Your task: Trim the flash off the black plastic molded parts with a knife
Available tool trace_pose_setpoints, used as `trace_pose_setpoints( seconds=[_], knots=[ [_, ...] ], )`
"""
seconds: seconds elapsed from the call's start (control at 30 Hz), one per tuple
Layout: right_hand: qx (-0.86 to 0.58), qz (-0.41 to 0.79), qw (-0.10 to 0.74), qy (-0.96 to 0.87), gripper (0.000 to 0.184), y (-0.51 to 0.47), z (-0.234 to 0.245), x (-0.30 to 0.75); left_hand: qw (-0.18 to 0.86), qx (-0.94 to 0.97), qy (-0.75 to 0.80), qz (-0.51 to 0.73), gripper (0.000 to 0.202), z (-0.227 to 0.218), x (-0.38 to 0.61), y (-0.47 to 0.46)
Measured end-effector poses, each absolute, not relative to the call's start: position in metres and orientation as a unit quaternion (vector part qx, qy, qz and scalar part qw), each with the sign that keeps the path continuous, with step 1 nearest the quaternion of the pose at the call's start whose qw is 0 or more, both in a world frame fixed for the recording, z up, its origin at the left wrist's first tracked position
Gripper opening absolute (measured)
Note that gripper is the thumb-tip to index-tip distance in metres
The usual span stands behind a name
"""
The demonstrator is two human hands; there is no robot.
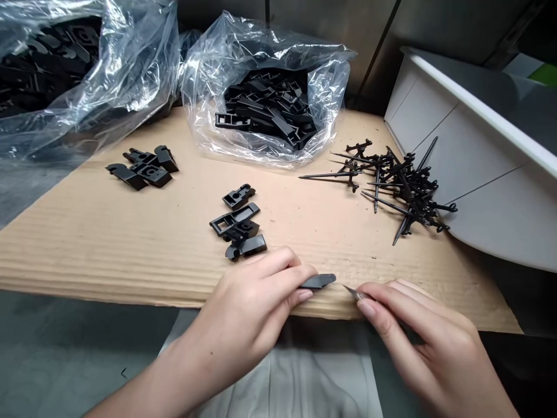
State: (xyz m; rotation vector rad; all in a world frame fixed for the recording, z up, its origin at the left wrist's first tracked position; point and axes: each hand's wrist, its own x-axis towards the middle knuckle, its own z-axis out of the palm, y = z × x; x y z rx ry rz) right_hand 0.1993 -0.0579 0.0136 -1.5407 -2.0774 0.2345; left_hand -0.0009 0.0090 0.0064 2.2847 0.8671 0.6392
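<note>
My left hand (265, 296) pinches a small black plastic part (319, 281) near the front edge of the cardboard sheet (165, 244). Its tapered end sticks out to the right from between thumb and fingers. Just right of it, my right hand (418, 325) grips a small pointed blade (353, 292), whose tip faces the part with a small gap between them. Most of the blade's handle is hidden in the fingers. Beyond my left hand lies a short row of black plastic parts (235, 219), some with square openings.
Another cluster of black parts (145, 168) lies to the left. Behind stand a clear plastic bag (209, 128) of black parts and a larger bag (143, 75) at far left. Spiky black pieces (404, 191) are heaped at right against a grey bin (470, 145).
</note>
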Motion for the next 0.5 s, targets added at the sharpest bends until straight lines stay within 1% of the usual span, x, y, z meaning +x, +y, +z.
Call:
trace_pose_setpoints(
  seconds=[0.17, 0.33, 0.5],
  knots=[
    [-0.566, 0.073, 0.244, -0.784, 0.008, -0.049, 0.010, 0.195, 0.309, 0.864, 0.322, 0.234, 0.021, 0.008, -0.001, 0.011],
    [-0.557, 0.111, 0.226, -0.792, 0.011, -0.046, 0.013, 0.196, 0.316, 0.861, 0.324, 0.232, 0.021, 0.008, -0.002, 0.011],
    [-0.585, 0.133, 0.233, -0.766, 0.015, -0.050, 0.016, 0.195, 0.316, 0.861, 0.310, 0.249, 0.021, 0.007, -0.002, 0.011]
  ],
)
